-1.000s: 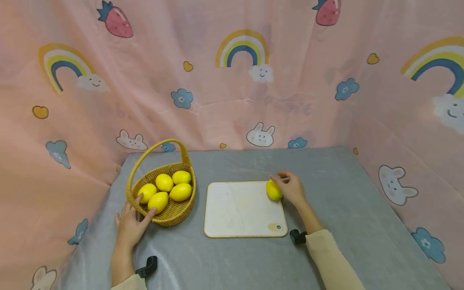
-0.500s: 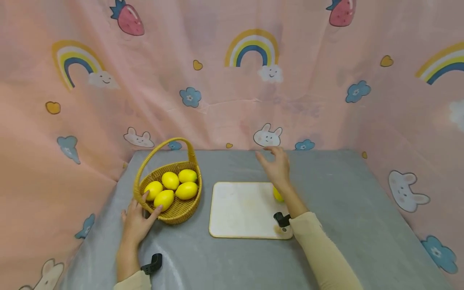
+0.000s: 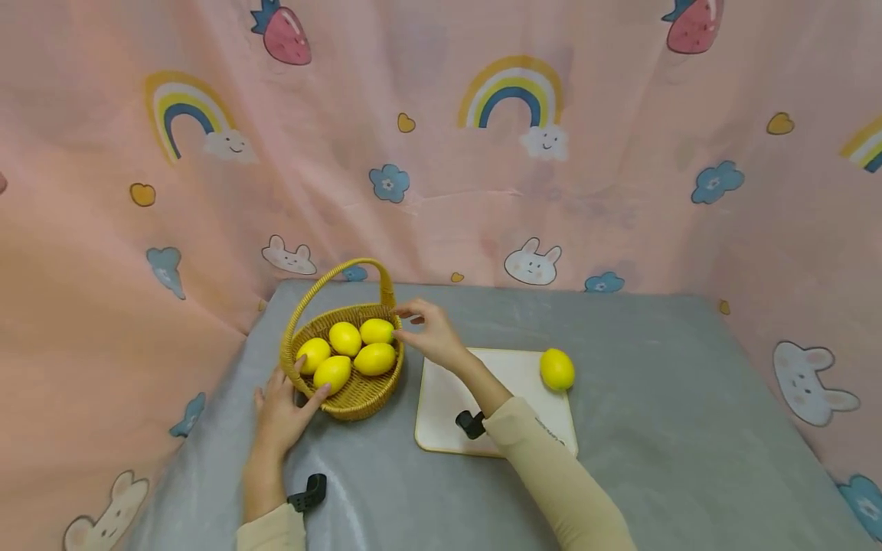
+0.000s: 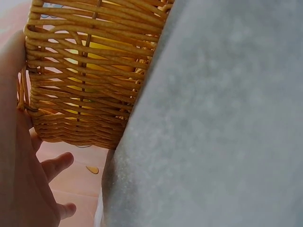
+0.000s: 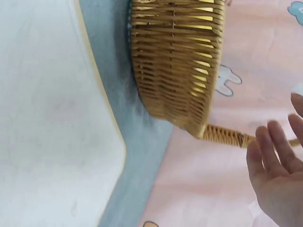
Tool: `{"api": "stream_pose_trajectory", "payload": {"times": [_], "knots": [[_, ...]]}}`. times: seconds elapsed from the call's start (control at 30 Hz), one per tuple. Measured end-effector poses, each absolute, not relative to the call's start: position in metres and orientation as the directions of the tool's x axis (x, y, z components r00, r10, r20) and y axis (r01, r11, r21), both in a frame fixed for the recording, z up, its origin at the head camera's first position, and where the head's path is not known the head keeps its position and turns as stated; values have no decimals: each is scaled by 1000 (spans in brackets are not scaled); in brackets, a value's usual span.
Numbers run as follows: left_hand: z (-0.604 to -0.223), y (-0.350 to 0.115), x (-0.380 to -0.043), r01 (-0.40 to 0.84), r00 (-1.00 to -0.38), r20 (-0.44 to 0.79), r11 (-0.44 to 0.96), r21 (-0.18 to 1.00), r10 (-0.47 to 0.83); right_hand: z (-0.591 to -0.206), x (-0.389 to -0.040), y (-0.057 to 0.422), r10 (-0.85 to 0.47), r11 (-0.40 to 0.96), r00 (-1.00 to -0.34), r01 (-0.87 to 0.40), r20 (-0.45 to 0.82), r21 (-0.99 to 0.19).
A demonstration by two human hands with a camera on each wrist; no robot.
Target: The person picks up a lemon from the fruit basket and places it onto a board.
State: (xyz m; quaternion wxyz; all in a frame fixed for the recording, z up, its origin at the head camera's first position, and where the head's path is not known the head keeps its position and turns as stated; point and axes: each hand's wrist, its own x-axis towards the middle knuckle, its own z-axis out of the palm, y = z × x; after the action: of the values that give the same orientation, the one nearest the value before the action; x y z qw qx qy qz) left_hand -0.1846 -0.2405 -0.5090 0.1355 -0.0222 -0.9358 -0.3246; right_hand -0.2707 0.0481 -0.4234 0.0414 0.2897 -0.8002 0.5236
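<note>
A yellow wicker basket (image 3: 360,407) with a tall handle stands on the left and holds several lemons (image 3: 375,359). My left hand (image 3: 279,419) grips its near-left rim, with the thumb over the edge; in the left wrist view the basket's woven side (image 4: 94,71) fills the upper left. Just above the basket's right rim hovers my right hand (image 3: 436,337), its fingers relaxed and nothing held. Another lemon (image 3: 556,370) lies on the upper right corner of a white cutting board (image 3: 441,417), which my right forearm partly covers.
Grey cloth (image 3: 661,428) covers the table, with bare surface to the right of the board. A pink printed curtain (image 3: 606,207) closes off the back and sides. The basket's handle (image 3: 331,277) arches up near my right hand.
My right hand has let go of the lemon on the board and moved left to the basket. The left hand stays at the rim. The head view has turned slightly left.
</note>
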Motion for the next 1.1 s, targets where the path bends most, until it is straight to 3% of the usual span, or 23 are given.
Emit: {"api": "stream_pose_trajectory", "payload": {"times": [0.23, 0.4, 1.1], "knots": [[-511, -234, -188, 129, -965, 260, 792, 597, -39, -434, -277, 27, -606, 336, -772, -468, 192, -817], [-512, -233, -189, 129, -964, 263, 793, 596, -40, -441, -280, 16, -668, 345, -727, -490, 157, -801], [-510, -240, -186, 118, -962, 265, 780, 614, -63, -452, -294, -10, -689, 378, -716, -483, 109, -790]]}}
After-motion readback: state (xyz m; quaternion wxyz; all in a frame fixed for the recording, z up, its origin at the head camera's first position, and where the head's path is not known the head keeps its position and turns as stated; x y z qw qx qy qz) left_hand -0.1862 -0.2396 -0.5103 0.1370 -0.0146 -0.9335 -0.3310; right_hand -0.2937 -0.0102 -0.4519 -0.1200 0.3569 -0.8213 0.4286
